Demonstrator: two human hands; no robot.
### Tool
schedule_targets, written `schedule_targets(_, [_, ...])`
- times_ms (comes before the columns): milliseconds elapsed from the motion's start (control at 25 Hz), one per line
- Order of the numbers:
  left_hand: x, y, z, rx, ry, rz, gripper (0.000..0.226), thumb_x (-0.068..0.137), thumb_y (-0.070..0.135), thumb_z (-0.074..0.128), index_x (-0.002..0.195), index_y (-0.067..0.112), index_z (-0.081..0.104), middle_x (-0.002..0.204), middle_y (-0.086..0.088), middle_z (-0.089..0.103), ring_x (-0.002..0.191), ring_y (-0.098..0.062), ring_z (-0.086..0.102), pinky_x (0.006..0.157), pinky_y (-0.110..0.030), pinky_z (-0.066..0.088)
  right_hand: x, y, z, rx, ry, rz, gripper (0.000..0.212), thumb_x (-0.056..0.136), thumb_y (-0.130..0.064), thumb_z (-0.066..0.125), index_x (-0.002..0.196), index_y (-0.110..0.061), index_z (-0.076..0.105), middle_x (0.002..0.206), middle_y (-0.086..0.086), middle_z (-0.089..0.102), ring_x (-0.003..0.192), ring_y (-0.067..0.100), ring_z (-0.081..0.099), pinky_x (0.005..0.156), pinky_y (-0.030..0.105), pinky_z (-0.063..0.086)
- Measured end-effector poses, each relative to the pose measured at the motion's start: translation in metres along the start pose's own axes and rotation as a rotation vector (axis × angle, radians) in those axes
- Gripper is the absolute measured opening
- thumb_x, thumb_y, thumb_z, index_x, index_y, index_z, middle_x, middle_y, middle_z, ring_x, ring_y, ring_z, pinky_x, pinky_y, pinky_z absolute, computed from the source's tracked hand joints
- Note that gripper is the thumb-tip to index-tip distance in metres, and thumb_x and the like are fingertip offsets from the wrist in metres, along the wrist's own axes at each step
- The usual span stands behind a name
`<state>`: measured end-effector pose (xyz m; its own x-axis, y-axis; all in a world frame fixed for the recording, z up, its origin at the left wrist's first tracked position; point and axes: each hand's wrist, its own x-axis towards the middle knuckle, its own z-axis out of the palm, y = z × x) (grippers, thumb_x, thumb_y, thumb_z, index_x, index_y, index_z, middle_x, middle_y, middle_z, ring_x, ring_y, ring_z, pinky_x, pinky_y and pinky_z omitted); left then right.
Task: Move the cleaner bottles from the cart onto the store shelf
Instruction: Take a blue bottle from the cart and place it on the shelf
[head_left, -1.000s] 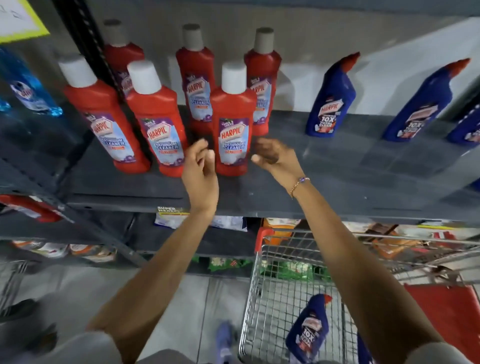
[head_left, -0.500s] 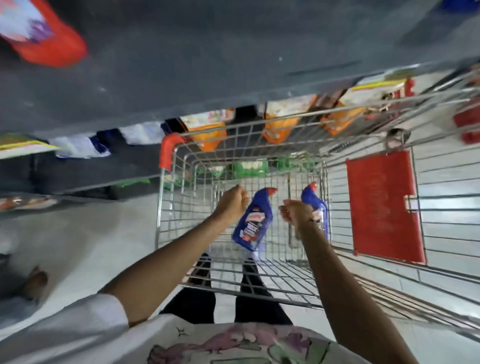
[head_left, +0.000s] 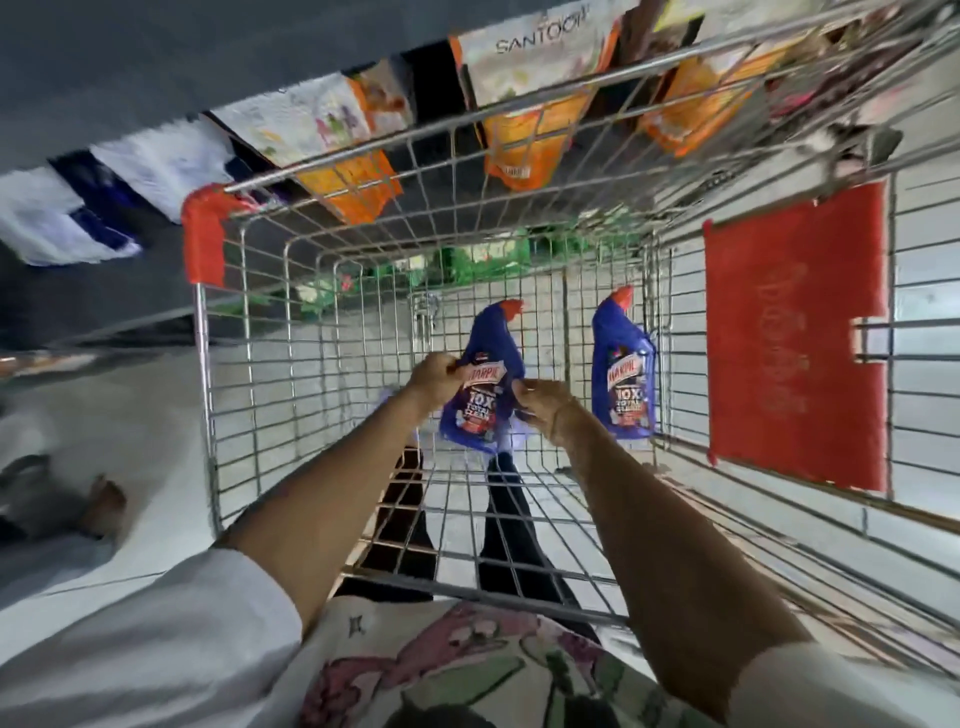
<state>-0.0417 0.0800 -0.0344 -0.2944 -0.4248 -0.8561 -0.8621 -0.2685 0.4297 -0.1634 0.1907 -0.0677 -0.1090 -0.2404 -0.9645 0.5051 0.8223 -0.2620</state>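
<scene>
Inside the wire cart (head_left: 228, 415), the left hand (head_left: 436, 376) grips the left edge of a blue cleaner bottle (head_left: 485, 384) while the right hand (head_left: 543, 410) pinches its right side, holding it above the cart floor. A second blue bottle (head_left: 623, 369) stands just right, near the red panel (head_left: 795, 338).

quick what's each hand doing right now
Left hand: closed on the left side of the blue plastic cleaner bottle with the red cap.
Right hand: closed on the same bottle's right side.
</scene>
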Motion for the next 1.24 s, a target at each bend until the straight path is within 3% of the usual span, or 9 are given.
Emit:
schedule_targets(120, [-0.018,0.014,-0.002,-0.203,-0.007,-0.01,0.011,0.09,0.021,0.053,0.09,0.01,0.051,0.081,-0.008,0.057,0.073,-0.021,0.054,0.064,-0.031,0.043,-0.014,-0.008,-0.014,0.143,-0.107,-0.048,0.016,0.09,-0.007,0.05,0.076,-0.01,0.056,0.082,0.011,0.059,0.068,0.014,0.05,0.063,0.026,0.045])
schedule_targets(200, [-0.038,0.027,-0.005,-0.309,0.008,0.064,0.016,0.091,0.017,0.053,0.1,0.01,0.043,0.092,-0.01,0.056,0.084,-0.024,0.055,0.069,-0.034,0.047,-0.028,-0.021,-0.028,0.132,-0.194,-0.132,0.02,0.09,0.0,0.048,0.077,-0.014,0.056,0.07,0.001,0.064,0.075,0.015,0.052,0.07,0.026,0.046])
schedule_targets(320, [-0.081,0.049,-0.022,-0.428,0.035,0.217,0.019,0.09,0.009,0.053,0.106,0.011,0.043,0.098,-0.009,0.059,0.09,-0.023,0.057,0.081,-0.038,0.05,-0.064,-0.049,-0.042,0.161,-0.41,-0.3,0.017,0.085,0.002,0.053,0.083,-0.016,0.053,0.079,-0.001,0.061,0.08,0.012,0.058,0.079,0.028,0.048])
schedule_targets(440, [-0.129,0.079,-0.056,-0.534,0.032,0.449,0.024,0.088,0.008,0.055,0.11,0.012,0.048,0.102,-0.004,0.062,0.09,-0.013,0.061,0.078,-0.022,0.054,-0.126,-0.091,-0.035,0.23,-0.523,-0.533,0.03,0.065,-0.006,0.074,0.085,-0.025,0.061,0.083,-0.008,0.067,0.077,0.006,0.06,0.074,0.024,0.052])
schedule_targets(760, [-0.238,0.159,-0.178,-0.499,0.195,0.92,0.029,0.089,0.003,0.052,0.114,0.016,0.054,0.104,0.005,0.065,0.084,0.009,0.063,0.076,-0.011,0.051,-0.293,-0.228,0.021,-0.092,-0.458,-1.178,0.022,0.081,0.002,0.046,0.095,-0.014,0.051,0.088,-0.013,0.073,0.082,0.004,0.063,0.069,0.021,0.053])
schedule_targets(880, [-0.25,0.184,-0.225,-0.471,0.324,1.023,0.028,0.09,0.003,0.051,0.118,0.008,0.053,0.106,-0.003,0.064,0.084,0.006,0.063,0.077,-0.012,0.051,-0.321,-0.278,0.052,-0.16,-0.429,-1.286,0.022,0.083,0.002,0.045,0.097,-0.014,0.051,0.086,-0.015,0.073,0.077,-0.001,0.063,0.064,0.017,0.051])
schedule_targets(1000, [-0.242,0.202,-0.267,-0.449,0.38,1.071,0.027,0.09,0.005,0.052,0.117,0.007,0.052,0.112,-0.009,0.063,0.09,-0.004,0.061,0.084,-0.02,0.05,-0.327,-0.322,0.078,-0.169,-0.341,-1.342,0.022,0.079,-0.008,0.051,0.097,-0.021,0.054,0.089,-0.015,0.072,0.084,0.006,0.06,0.07,0.025,0.048])
schedule_targets(1120, [-0.225,0.21,-0.294,-0.485,0.402,1.039,0.03,0.091,0.005,0.051,0.121,0.005,0.05,0.113,-0.011,0.062,0.093,-0.009,0.059,0.089,-0.03,0.048,-0.317,-0.347,0.101,-0.151,-0.293,-1.338,0.025,0.085,-0.001,0.05,0.106,-0.016,0.052,0.095,-0.011,0.069,0.09,0.013,0.057,0.077,0.032,0.044])
schedule_targets(1240, [-0.205,0.206,-0.307,-0.52,0.432,0.991,0.035,0.092,0.005,0.049,0.127,0.003,0.046,0.12,-0.015,0.06,0.094,-0.009,0.059,0.082,-0.021,0.051,-0.302,-0.356,0.12,-0.177,-0.223,-1.308,0.031,0.088,0.007,0.045,0.116,-0.006,0.046,0.101,0.0,0.061,0.09,0.011,0.056,0.075,0.027,0.046])
